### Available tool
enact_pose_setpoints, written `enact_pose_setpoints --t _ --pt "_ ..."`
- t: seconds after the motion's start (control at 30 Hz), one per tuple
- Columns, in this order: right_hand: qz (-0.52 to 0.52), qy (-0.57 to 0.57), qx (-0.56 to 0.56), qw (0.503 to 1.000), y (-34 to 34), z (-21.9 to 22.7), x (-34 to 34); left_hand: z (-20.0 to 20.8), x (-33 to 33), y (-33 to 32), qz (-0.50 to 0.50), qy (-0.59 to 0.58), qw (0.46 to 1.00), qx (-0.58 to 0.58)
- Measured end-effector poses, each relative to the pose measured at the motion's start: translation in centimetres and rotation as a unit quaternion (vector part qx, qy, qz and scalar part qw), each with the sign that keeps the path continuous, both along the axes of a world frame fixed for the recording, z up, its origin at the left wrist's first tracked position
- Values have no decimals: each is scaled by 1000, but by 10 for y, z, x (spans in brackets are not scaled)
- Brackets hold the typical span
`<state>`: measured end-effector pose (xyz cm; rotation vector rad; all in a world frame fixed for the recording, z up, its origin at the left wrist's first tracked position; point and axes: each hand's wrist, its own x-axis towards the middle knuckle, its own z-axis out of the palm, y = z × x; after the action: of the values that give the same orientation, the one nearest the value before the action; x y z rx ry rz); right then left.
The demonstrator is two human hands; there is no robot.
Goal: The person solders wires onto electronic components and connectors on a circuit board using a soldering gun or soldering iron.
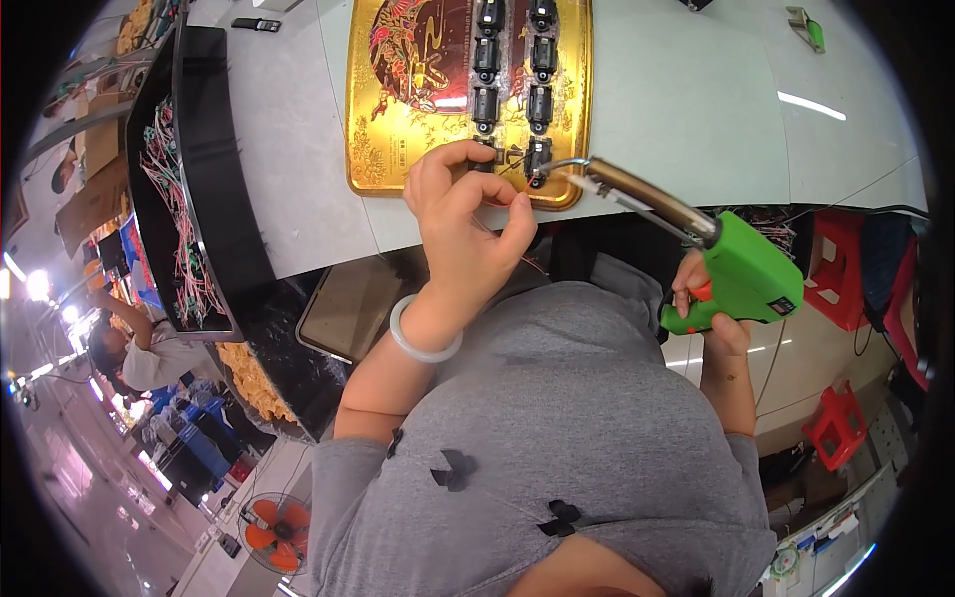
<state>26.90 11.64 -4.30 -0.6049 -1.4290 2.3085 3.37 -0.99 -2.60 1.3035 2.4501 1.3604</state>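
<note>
My right hand (729,336) is wrapped around the grip of a green soldering gun (751,269). Its long metal barrel points up and left, and the tip reaches the nearest black part (538,162) in the right column on a gold tray (370,159). Several such small black housings stand in two columns on clear sticky strips. Over the tray's near edge, my left hand (456,224) has thumb and forefinger pinched on a thin red wire (530,183) beside that part. Those fingers partly cover the nearest housing of the left column. The exact contact at the tip is too small to make out.
A black bin (209,119) at the left holds many red, white and green wires (179,219). A small green-handled tool (814,35) lies at the far right of the table. Red stools (836,269) stand at the right. Another person (139,348) is at the left.
</note>
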Motion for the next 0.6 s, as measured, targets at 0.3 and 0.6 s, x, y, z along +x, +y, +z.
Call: enact_pose_setpoints --t 0.3,0.6 --pt "-50 20 8 999 9 -1 -1 1 0 0 -2 12 1000 -2" --pt "-57 23 1 998 9 -2 -6 6 1 0 3 14 999 -38"
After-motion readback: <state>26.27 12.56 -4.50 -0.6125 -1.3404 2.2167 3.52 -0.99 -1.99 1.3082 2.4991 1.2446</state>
